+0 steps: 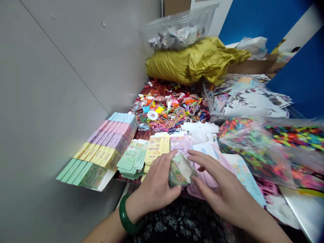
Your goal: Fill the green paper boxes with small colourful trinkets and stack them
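Note:
Near the table's front edge, a small green carton (178, 170) with a cartoon print sits tilted between my hands, its pale inner side showing at one open end. My left hand (159, 182) grips its left side, fingers over the top and thumb below. On the other side my right hand (220, 184) curves around the open end, its thumb and fingertips at the carton's edges. Just beyond lie stacks of flat cartons: green ones (133, 157), yellow ones (157, 146), purple ones (180, 141), pink ones (206, 172) and blue ones (246, 179).
At left, against the grey wall (50, 84), stand rows of folded cartons (101, 152). Farther back are loose trinkets (167, 111), a yellow sack (187, 64) and a clear bin (179, 30). Plastic bags of colourful pieces (255, 148) and white cut-outs (255, 103) lie at right.

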The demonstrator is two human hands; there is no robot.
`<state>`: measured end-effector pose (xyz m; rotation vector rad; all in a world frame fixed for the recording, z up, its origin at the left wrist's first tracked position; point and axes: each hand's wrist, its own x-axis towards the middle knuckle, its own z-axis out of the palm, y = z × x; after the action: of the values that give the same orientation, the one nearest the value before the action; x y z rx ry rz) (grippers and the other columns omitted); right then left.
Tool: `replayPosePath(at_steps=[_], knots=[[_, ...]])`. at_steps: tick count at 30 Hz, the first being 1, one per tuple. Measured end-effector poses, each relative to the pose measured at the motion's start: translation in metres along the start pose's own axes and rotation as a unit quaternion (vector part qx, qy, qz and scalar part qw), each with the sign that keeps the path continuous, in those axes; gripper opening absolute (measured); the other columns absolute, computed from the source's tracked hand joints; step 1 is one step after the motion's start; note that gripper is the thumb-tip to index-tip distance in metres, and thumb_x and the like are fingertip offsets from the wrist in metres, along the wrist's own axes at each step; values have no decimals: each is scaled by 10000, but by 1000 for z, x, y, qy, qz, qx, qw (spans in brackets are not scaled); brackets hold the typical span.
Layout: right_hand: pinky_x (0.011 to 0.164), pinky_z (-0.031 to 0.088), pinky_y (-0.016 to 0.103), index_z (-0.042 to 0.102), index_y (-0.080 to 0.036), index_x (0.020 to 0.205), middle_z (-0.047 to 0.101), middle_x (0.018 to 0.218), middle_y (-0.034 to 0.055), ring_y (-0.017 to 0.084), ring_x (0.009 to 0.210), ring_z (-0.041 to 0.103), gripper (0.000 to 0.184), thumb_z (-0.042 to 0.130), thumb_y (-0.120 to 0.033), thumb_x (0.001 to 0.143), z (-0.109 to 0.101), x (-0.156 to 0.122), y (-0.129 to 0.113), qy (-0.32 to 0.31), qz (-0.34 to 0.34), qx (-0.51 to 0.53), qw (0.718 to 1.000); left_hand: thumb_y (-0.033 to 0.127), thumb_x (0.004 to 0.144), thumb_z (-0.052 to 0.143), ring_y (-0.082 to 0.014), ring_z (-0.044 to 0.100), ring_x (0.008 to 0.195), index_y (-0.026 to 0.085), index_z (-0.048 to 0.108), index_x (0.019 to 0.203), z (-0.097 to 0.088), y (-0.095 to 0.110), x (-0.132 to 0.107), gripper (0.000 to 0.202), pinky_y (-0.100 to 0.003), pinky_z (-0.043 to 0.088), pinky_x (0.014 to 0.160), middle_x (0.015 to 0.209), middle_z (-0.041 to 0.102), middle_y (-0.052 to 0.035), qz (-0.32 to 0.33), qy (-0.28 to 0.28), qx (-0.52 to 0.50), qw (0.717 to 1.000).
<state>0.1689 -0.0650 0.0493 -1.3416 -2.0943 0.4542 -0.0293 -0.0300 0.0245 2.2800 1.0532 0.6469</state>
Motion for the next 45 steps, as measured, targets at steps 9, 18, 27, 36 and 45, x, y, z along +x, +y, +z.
replayPosePath(at_steps=[9, 18, 27, 36, 45], knots=[[789, 539, 282, 578, -226, 1125, 687, 1040, 30, 181, 923, 647, 269, 588, -266, 859, 25, -3, -2, 107, 12, 69, 992, 153, 701, 594, -272, 409, 1194, 187, 189, 1396, 3, -1, 0, 806, -455, 352, 1030, 1301, 434, -128, -17, 22, 18, 999], [755, 544, 263, 683, -251, 898, 702, 895, 8, 165, 835, 654, 106, 646, -228, 801, 44, 1, -7, 218, 136, 200, 945, 136, 736, 545, -287, 431, 1151, 199, 164, 1414, 13, 4, -3, 781, -475, 360, 989, 1263, 468, -125, 3, 44, 66, 997], [763, 552, 354, 704, -217, 706, 707, 915, 63, 228, 863, 666, 100, 696, -304, 755, 47, 7, -5, 212, 215, 319, 898, 129, 715, 537, -302, 439, 1151, 208, 167, 1413, 24, 5, -5, 794, -497, 361, 994, 1264, 476, -128, -25, 39, 81, 996], [958, 491, 414, 601, -256, 1216, 596, 1258, 79, 239, 1172, 544, 365, 564, -195, 859, 64, 0, -7, 187, 86, 240, 949, 208, 756, 559, -293, 450, 1200, 158, 189, 1385, 23, 5, 2, 731, -487, 397, 997, 1296, 457, -168, -67, 88, 29, 993], [905, 493, 466, 534, -271, 1285, 605, 1202, 96, 256, 1116, 552, 488, 536, -75, 838, 57, -8, 8, 178, -51, 92, 978, 219, 775, 563, -312, 436, 1229, 162, 137, 1418, 17, 4, 2, 774, -517, 388, 1008, 1324, 441, -182, -58, 97, 60, 992]])
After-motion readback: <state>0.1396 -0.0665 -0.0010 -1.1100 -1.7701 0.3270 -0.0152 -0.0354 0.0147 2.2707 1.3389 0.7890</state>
